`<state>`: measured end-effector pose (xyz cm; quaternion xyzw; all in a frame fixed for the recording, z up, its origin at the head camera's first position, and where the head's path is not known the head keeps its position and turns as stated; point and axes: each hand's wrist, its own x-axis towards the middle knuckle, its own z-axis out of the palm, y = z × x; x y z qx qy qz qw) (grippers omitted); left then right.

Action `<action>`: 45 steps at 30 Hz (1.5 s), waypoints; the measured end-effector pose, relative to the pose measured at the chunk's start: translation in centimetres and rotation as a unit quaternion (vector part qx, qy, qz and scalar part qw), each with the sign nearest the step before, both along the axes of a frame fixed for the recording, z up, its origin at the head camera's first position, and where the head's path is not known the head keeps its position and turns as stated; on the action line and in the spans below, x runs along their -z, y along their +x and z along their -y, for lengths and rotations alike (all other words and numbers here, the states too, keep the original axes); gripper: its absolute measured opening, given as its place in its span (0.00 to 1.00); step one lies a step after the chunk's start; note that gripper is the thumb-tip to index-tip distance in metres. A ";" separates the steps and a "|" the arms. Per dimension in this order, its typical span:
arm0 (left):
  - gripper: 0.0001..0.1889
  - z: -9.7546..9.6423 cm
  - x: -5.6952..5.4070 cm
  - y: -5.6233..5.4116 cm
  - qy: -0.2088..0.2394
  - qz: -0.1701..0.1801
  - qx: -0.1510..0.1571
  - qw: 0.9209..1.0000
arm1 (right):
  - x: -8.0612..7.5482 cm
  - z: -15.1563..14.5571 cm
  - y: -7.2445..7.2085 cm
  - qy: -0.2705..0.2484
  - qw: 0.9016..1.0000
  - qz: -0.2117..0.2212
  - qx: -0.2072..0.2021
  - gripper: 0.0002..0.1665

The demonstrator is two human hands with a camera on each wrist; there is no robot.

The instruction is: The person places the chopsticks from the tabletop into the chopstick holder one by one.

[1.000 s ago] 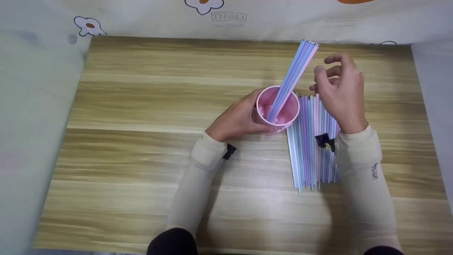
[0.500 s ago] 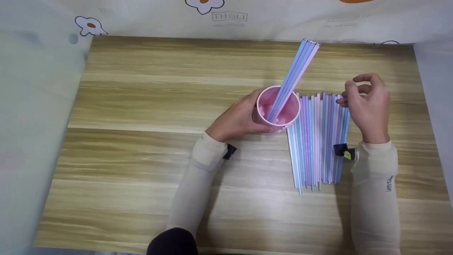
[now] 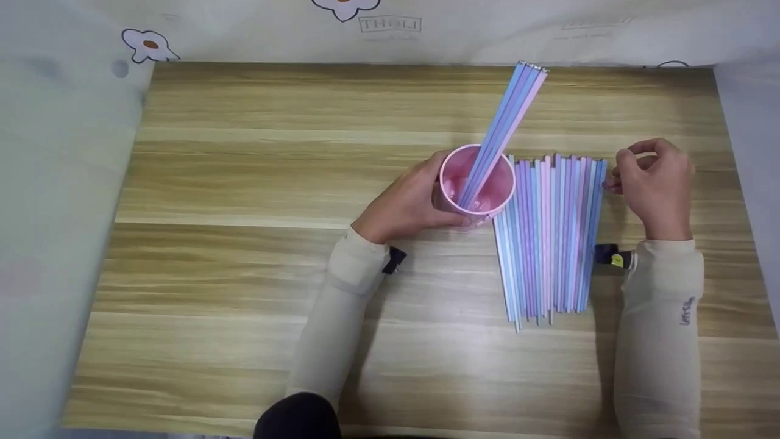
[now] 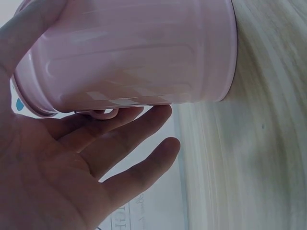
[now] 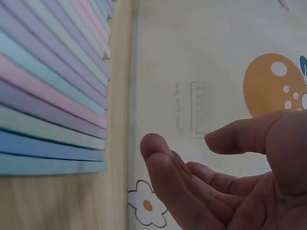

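Several slim blue, purple and pink sticks (image 3: 506,131) stand together in a pink cup (image 3: 499,183), leaning far and right, their upper ends well above its rim. The left hand (image 3: 414,198) grips the cup from the left, thumb on the near side; the left wrist view shows two fingers reaching out straight along its wall, near a small pink loop (image 4: 109,115). Whether the cup's base touches the bench (image 3: 244,274) cannot be told. Just right of the cup, a row of pastel sticks (image 3: 551,238) lies side by side on the bench, running near to far, the near ends uneven. The right hand (image 3: 658,186), loosely curled with nothing in its grasp, is just right of the row's far end, a gap between thumb and fingertips. A flower-printed sheet (image 3: 256,36) borders the bench's far edge.
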<state>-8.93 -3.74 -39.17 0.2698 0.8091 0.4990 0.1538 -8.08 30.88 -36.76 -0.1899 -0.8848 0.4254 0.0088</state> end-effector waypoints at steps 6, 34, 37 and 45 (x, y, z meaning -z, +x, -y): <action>0.51 0.0 0.0 0.0 0.001 0.004 0.001 1.000 | 0.9 -0.7 -0.1 0.001 0.998 0.056 -0.024 0.19; 0.51 0.0 -0.1 0.0 0.003 -0.001 0.001 1.000 | 2.4 -1.0 0.0 0.121 0.974 0.173 -0.077 0.20; 0.50 0.1 -0.1 -0.1 0.007 -0.002 0.002 1.000 | 2.2 -1.3 -0.1 0.120 0.974 0.174 -0.081 0.20; 0.50 0.0 0.0 -0.1 0.009 0.000 0.000 1.000 | 2.1 -1.6 0.0 0.116 0.974 0.173 -0.086 0.18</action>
